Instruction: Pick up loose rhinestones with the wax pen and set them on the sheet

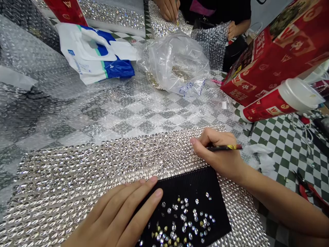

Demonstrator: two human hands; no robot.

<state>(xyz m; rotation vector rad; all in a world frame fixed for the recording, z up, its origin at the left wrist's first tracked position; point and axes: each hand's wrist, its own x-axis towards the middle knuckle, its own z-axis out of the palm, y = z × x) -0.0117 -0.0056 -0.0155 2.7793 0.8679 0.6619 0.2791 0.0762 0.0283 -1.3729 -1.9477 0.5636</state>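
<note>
Across the front of the table lies a wide sheet set with rows of silver rhinestones [84,161]. On top of it rests a black pad [185,187] with loose clear and gold-backed rhinestones [183,216] scattered over its lower part. My left hand [118,212] lies flat, fingers stretched out, over the sheet and the pad's left edge. In my right hand [218,151] is a dark pencil-like stick [224,148], pinched between thumb and fingers. Its tip is hidden by the hand, close to the rhinestone rows just above the pad.
Bubble wrap [84,113] covers the checkered tablecloth [280,133]. Beyond stand a wet-wipe pack [95,55], a clear plastic bag [180,58], a red box [272,51] and a paper cup [280,101]. Red-handled pliers [308,190] lie right. Another person's hand [168,10] works opposite.
</note>
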